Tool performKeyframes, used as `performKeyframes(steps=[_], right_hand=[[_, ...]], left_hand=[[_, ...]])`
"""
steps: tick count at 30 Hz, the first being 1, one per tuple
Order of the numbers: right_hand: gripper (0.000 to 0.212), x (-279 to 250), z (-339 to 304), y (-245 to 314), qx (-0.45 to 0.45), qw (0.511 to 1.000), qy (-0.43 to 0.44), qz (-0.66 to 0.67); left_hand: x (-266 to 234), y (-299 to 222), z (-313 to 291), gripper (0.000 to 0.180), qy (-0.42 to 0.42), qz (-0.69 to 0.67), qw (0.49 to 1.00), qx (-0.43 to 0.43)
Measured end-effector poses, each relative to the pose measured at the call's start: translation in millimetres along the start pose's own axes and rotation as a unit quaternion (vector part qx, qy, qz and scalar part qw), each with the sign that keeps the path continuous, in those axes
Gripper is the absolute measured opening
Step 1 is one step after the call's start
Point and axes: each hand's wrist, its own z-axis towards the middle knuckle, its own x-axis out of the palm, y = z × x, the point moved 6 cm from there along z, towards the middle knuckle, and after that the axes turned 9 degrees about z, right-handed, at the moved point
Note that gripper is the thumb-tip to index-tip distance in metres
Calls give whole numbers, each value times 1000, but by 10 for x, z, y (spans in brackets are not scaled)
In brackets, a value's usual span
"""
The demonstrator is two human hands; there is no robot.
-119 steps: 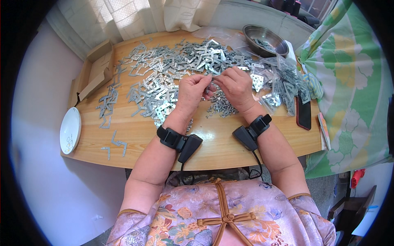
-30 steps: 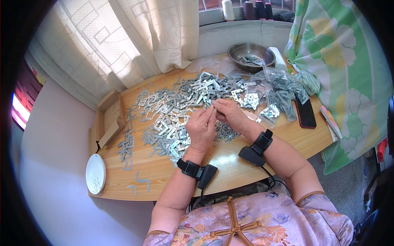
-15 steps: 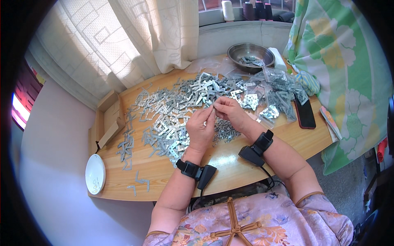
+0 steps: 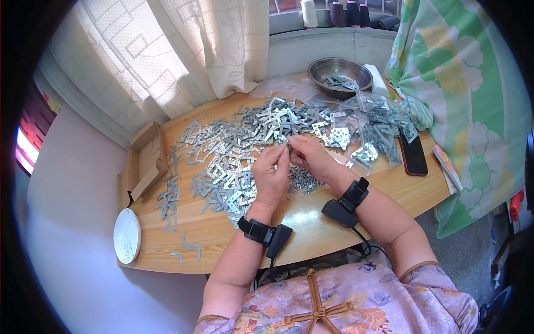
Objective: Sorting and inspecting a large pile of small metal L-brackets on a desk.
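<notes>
My left hand (image 4: 270, 173) and my right hand (image 4: 313, 158) meet fingertip to fingertip above the table, both pinched closed. Whatever sits between the fingertips is too small and too covered to name. Behind and left of them spreads a large heap of grey metal L-shaped brackets (image 4: 229, 181). Just under my right hand lies a pile of small metal pieces, seemingly screws or nuts (image 4: 303, 180). Clear plastic bags (image 4: 378, 131) filled with metal parts rest to the right of my right hand.
At the back stands a metal bowl (image 4: 318, 83) with brackets inside. An open cardboard box (image 4: 146, 158) and a white plate (image 4: 127, 234) sit along the left edge. Toward the right lie a phone (image 4: 414, 157) and a striped cloth (image 4: 417, 113). Loose brackets (image 4: 189, 245) lie front left.
My hands stay together at nearly the same spot, and my right fingers have shifted slightly lower. The heaps and the other things on the table look the same.
</notes>
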Motion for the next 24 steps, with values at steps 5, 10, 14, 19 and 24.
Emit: performKeyframes(steps=[5,10,14,19,24], right_hand=[[24,-22,-3,-7,3,1000,24,-14],[23,20,-1,-33,31,999,17,6],[22,-118,15,-59,34,997,-56,-35],[22,-62,7,-33,-22,996,-55,-69],[23,-8,-3,-7,-36,998,-38,-40]], left_hand=[[43,96,-7,16,4,-49,998,-43],[31,196,-30,16,-5,-78,996,-49],[17,129,-19,15,-11,-27,999,-28],[16,117,-13,16,-5,-25,999,-39],[37,146,-27,17,30,-30,997,-60]])
